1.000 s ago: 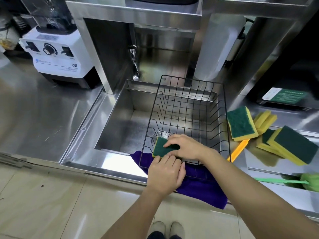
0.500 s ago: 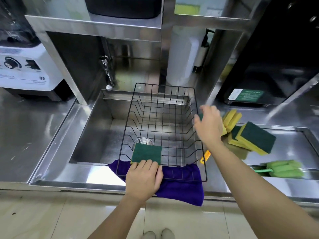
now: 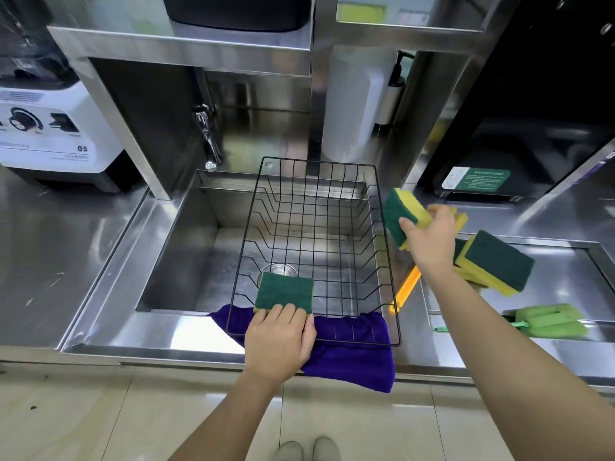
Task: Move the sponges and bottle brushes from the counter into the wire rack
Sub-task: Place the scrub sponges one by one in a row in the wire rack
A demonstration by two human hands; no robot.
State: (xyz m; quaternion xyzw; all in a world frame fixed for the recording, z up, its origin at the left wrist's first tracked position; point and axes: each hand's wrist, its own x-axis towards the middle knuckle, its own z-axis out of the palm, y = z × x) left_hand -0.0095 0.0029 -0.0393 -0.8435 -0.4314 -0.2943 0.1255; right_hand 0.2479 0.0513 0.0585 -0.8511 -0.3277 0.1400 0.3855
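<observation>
A black wire rack (image 3: 388, 261) sits over the sink. One green-and-yellow sponge (image 3: 284, 291) lies in its near left corner. My left hand (image 3: 279, 341) grips the rack's near rim, with its fingertips against that sponge. My right hand (image 3: 429, 241) holds a second sponge (image 3: 399, 212) in the air just outside the rack's right rim. More sponges (image 3: 496, 261) lie piled on the counter to the right. An orange brush handle (image 3: 406, 289) pokes out from under my right wrist. A green bottle brush (image 3: 549, 321) lies near the counter's front right.
A purple cloth (image 3: 352, 357) hangs over the sink's front edge under the rack. The steel sink (image 3: 199, 244) has a faucet (image 3: 206, 134) at its back left. A white blender base (image 3: 50, 128) stands far left. A white container (image 3: 352, 104) and a black appliance (image 3: 532, 111) stand behind.
My right hand let go of the first sponge in the rack, swung right to the pile and lifted a second sponge. My left hand stayed on the rack's near rim.
</observation>
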